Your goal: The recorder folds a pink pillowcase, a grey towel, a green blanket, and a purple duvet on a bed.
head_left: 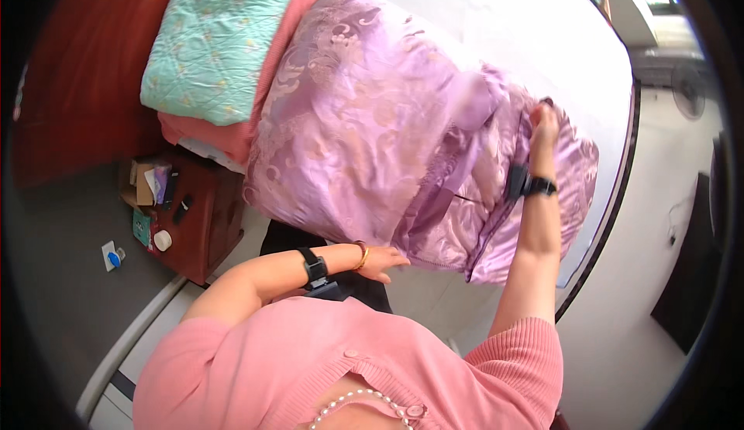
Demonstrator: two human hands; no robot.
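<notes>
A shiny purple satin quilt cover (341, 120) with a scroll pattern lies across the near part of the bed. Its left part is spread fairly smooth, while the right part is folded and bunched, with a dark seam or opening edge along it. My right hand (544, 124) is closed on the cover at its far right part; the fingertips are partly hidden. Close to the near edge of the cover is my left hand (381, 262), fingers stretched out and holding nothing. Whether it touches the fabric I cannot tell.
A folded mint-green quilted blanket (225, 42) lies on pink bedding (267, 81) at the bed's left end. Below it stands a red-brown nightstand (205, 228) with small items. White sheet (496, 11) shows beyond the cover. A fan (688, 93) stands at the far right.
</notes>
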